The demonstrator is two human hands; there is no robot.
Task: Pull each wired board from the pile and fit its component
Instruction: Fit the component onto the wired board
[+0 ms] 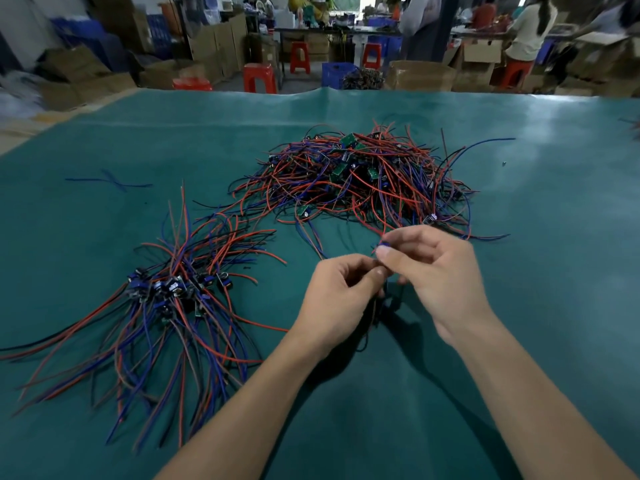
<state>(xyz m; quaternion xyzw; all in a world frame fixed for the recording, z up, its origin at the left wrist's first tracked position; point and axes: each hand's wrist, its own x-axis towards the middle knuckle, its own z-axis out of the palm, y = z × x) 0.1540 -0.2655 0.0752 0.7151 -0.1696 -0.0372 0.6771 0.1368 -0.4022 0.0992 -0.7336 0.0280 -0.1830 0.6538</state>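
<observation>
1. Head view: both hands meet over the green mat point(519, 306). The right hand point(440, 271) pinches a small blue component point(383, 244) between thumb and forefinger, just above the left thumb. The left hand point(337, 299) is curled round something dark below, likely the wired board point(389, 299), though it is mostly hidden and blurred.

2. Same view, risk one: that component is tiny and held by the fingertips alone. A slip here, and it drops among the wires trailing just beyond the right hand.

3. Risk two: I cannot see how the part lines up with the board. Pressed in crooked, it could bend or seat badly.

4. Risk three: the unsorted pile point(363, 178) lies beyond both hands, and red strands reach right up to the right fingers. A snagged wire could tug the board mid-fit.

5. Far to the left of the left hand lies the bundle of finished boards point(173, 292), wires fanned out; a careless toss could tangle it.
</observation>
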